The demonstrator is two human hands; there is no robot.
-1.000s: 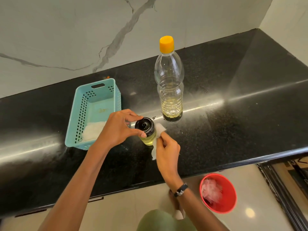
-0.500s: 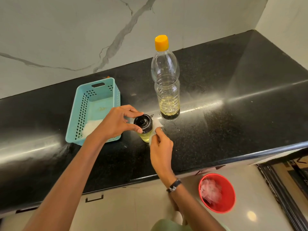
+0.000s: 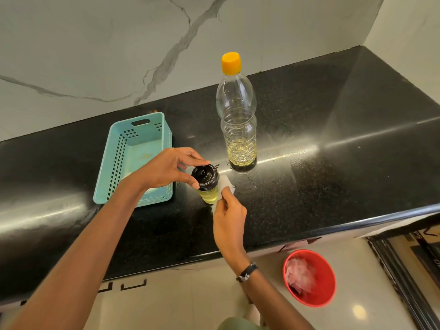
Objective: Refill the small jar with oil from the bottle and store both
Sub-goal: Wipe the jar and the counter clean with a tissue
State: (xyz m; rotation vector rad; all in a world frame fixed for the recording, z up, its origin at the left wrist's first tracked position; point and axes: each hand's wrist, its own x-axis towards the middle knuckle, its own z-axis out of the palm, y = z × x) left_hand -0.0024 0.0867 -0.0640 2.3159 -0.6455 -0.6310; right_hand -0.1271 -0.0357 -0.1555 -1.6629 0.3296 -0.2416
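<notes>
A small glass jar (image 3: 207, 190) with a black lid and yellow oil inside stands on the black counter (image 3: 333, 163). My left hand (image 3: 166, 167) grips the jar's lid from the left with thumb and fingers. Pinched in my right hand (image 3: 229, 219) is a white tissue (image 3: 225, 186), pressed against the jar's right side. Behind and to the right stands the clear plastic oil bottle (image 3: 238, 120), upright, with its orange cap on and a little oil at the bottom.
A turquoise perforated basket (image 3: 114, 167) sits left of the jar with something white inside. Small oil drops dot the counter near the bottle's base. A red bin (image 3: 326, 277) with crumpled tissue stands on the floor below the counter edge. A marble wall runs behind.
My right hand has slid the tissue along the jar's right side while my left hand keeps hold of the lid. The camera has shifted slightly; bottle and basket stay put.
</notes>
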